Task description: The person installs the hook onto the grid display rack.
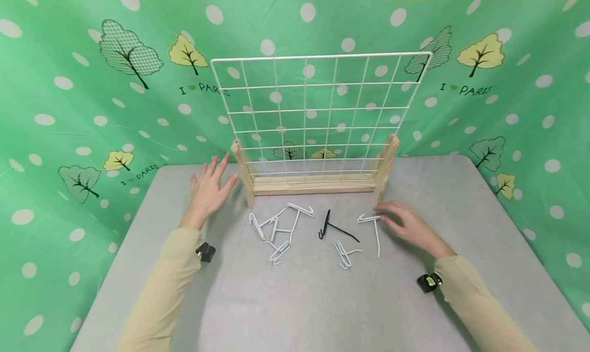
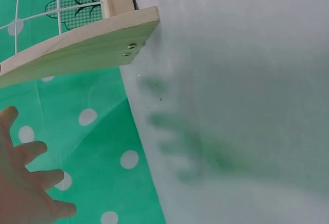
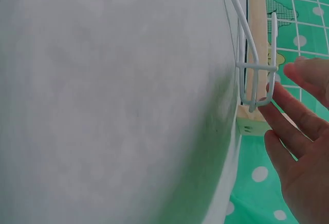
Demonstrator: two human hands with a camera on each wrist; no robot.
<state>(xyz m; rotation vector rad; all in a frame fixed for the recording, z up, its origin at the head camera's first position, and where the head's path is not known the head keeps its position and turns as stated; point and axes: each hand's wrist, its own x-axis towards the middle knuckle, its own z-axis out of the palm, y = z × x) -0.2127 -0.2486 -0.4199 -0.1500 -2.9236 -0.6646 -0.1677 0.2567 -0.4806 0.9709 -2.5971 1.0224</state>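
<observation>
My right hand [image 1: 409, 227] is at the near right foot of a wire grid rack, with its fingertips right at the end of a white wire hook [image 1: 377, 234]. In the right wrist view the fingers [image 3: 293, 131] reach behind the hook's looped end, and the thumb [image 3: 311, 73] is spread away from it. My left hand [image 1: 207, 192] hovers beside the rack's left upright, fingers spread and holding nothing. Between the hands lie a black wire hook [image 1: 342, 231], another white hook [image 1: 342, 254] and a loose cluster of several white hooks [image 1: 278, 231].
The rack's white grid [image 1: 321, 57] stands upright in a wooden base [image 1: 313, 189] toward the back of the grey table [image 1: 286, 311]. A green dotted cloth [image 1: 115, 85] hangs behind and at both sides.
</observation>
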